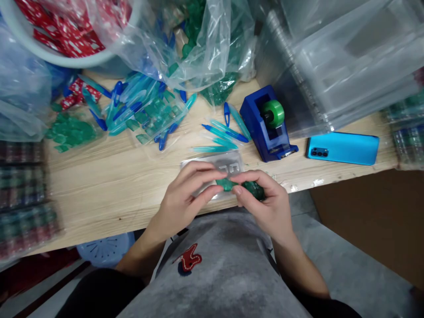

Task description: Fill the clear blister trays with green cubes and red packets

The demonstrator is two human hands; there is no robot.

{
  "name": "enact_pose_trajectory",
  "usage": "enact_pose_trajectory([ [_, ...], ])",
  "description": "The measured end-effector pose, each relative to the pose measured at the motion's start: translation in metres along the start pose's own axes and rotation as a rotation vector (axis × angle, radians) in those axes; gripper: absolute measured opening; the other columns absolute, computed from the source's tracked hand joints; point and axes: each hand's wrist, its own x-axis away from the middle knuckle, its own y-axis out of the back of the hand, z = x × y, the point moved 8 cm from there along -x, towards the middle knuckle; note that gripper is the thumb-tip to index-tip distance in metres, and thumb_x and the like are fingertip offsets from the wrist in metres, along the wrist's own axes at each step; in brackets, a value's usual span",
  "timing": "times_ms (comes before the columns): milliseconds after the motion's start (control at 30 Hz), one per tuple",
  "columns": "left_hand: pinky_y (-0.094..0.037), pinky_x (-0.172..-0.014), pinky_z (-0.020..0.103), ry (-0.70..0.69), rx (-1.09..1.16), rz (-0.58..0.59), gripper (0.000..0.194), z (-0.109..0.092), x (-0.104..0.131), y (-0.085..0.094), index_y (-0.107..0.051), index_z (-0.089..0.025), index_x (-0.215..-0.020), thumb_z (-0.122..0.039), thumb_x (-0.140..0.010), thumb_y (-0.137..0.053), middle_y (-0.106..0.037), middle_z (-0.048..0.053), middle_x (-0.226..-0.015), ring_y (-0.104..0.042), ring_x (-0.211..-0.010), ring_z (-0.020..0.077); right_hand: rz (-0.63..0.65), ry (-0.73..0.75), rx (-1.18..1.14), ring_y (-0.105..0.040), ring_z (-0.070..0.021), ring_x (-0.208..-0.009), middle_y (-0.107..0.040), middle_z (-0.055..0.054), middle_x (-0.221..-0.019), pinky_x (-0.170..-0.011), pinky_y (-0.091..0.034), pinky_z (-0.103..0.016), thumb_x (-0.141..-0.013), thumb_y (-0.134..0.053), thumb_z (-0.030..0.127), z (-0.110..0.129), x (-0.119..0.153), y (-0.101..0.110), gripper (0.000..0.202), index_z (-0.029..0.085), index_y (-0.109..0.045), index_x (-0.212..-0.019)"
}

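Note:
Between my two hands is a small translucent green plastic piece [226, 184]. My left hand [187, 194] is closed on its left end with thumb and fingertips. The thumb and forefinger of my right hand [266, 205] pinch near its right end. A darker green bundle [254, 190] is tucked in the curl of my right hand; its kind is unclear. Beneath my hands lies a clear plastic blister tray [232, 165] with moulded hollows, partly hidden by my fingers. Just beyond it lie several turquoise and blue pen-like pieces [220, 134].
A blue tape dispenser [265, 123] and a blue phone [342, 149] are on the right. Further back stand a tub [76, 62] of red patterned items, clear bags [212, 48] and a large clear bin [288, 75]. Green pieces [71, 130] and packed trays [24, 190] lie left.

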Motion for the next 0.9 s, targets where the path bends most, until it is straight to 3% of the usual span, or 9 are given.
enact_pose_trajectory([
  [100,-0.055,-0.084,0.032,-0.154,-0.217,-0.009,0.035,-0.019,0.005,0.001,-0.062,-0.026,-0.123,-0.013,-0.091,-0.062,-0.068,0.004,-0.104,-0.065,-0.096,0.0176,0.006,-0.022,-0.018,-0.062,-0.0136,-0.066,-0.067,0.001,-0.072,-0.06,-0.049,-0.028,-0.085,-0.067,0.026,-0.003,0.0,-0.001,0.003,0.024,-0.069,-0.086],
  [233,-0.056,-0.082,0.034,-0.258,-0.246,-0.024,0.031,-0.029,0.01,0.003,-0.063,-0.025,-0.118,-0.011,-0.09,-0.06,-0.071,0.003,-0.1,-0.065,-0.091,0.0185,0.041,0.003,-0.022,-0.058,-0.0127,-0.061,-0.061,0.003,-0.064,-0.056,-0.046,-0.027,-0.086,-0.067,0.027,-0.001,0.001,-0.003,0.005,0.025,-0.07,-0.088],
  [367,-0.055,-0.08,0.032,-0.17,-0.131,0.021,0.022,-0.017,0.012,0.001,-0.062,-0.024,-0.108,-0.009,-0.092,-0.057,-0.07,0.003,-0.098,-0.064,-0.09,0.017,0.166,0.001,-0.049,-0.055,-0.011,-0.057,-0.06,0.003,-0.065,-0.053,-0.043,-0.025,-0.087,-0.066,0.026,0.001,0.003,-0.011,0.008,0.026,-0.071,-0.093],
  [500,-0.055,-0.082,0.03,-0.049,-0.042,0.073,0.019,-0.005,0.013,-0.003,-0.059,-0.023,-0.111,-0.014,-0.094,-0.057,-0.067,0.004,-0.101,-0.064,-0.097,0.0164,0.15,0.003,-0.035,-0.059,-0.0118,-0.064,-0.062,0.003,-0.068,-0.057,-0.046,-0.025,-0.085,-0.066,0.021,0.001,0.003,-0.01,0.006,0.024,-0.068,-0.089],
  [700,-0.054,-0.082,0.026,-0.092,-0.04,0.03,0.016,-0.012,0.016,-0.002,-0.059,-0.02,-0.102,-0.008,-0.091,-0.06,-0.067,0.003,-0.099,-0.065,-0.093,0.0133,0.115,0.018,-0.068,-0.054,-0.0094,-0.057,-0.064,0.003,-0.071,-0.054,-0.045,-0.024,-0.086,-0.068,0.023,0.0,0.005,-0.012,0.004,0.025,-0.07,-0.089],
  [900,-0.052,-0.084,0.024,-0.095,-0.003,-0.074,0.018,-0.014,0.019,0.004,-0.06,-0.02,-0.101,-0.007,-0.089,-0.061,-0.061,0.002,-0.099,-0.062,-0.094,0.0119,0.212,-0.014,-0.147,-0.052,-0.0069,-0.052,-0.068,0.002,-0.082,-0.051,-0.044,-0.023,-0.093,-0.06,0.029,-0.004,0.007,-0.016,0.018,0.03,-0.073,-0.105],
])
